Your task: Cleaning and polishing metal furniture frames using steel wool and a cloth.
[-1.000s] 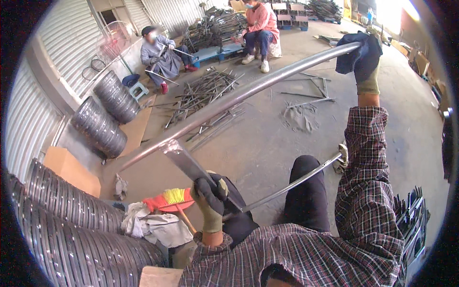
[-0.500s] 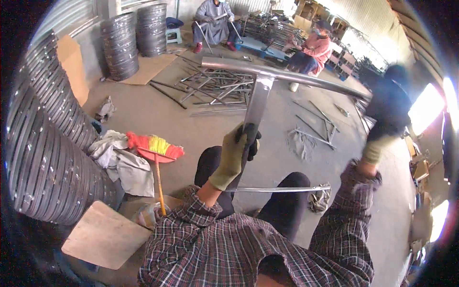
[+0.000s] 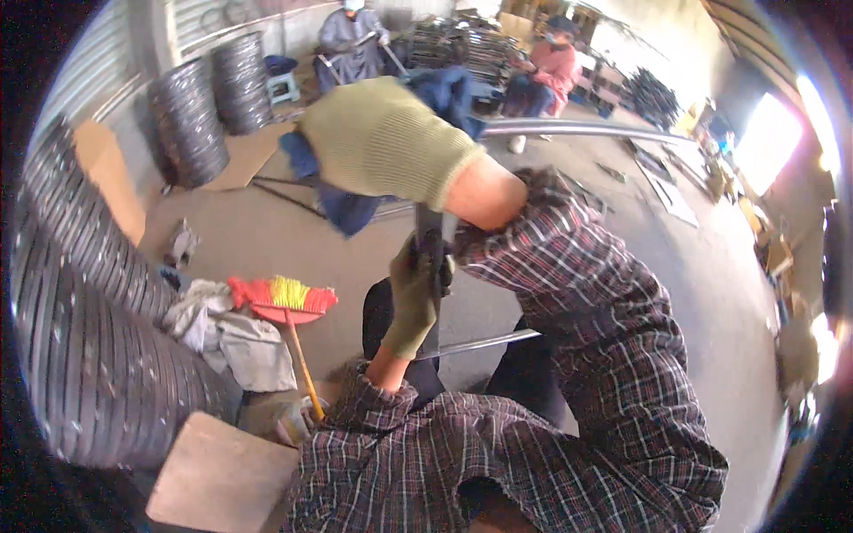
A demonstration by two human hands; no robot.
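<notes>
My left hand (image 3: 412,302), in a yellow-green work glove with dark finger parts, is closed around the upright post of a metal tube frame (image 3: 591,130). The frame's top crossbar runs out to the right, and a thinner bar crosses lower down by my knees. Across the left part of the crossbar lies my right hand (image 3: 382,138), gloved alike and closed on a dark blue cloth (image 3: 348,211). Cloth shows on both sides of the glove; the right fingers and that end of the bar are hidden behind it.
Tall stacks of black hoops (image 3: 98,346) stand at the left. Beside them are a red-and-yellow broom (image 3: 284,298), a grey cloth (image 3: 253,351) and a flat tan board (image 3: 222,475). Two people sit at the back, one in grey (image 3: 351,40), one in pink (image 3: 553,67).
My right hand has swept from the crossbar's right end to its left part, with the blue cloth. My left hand keeps its grip on the post. The view has shifted slightly.
</notes>
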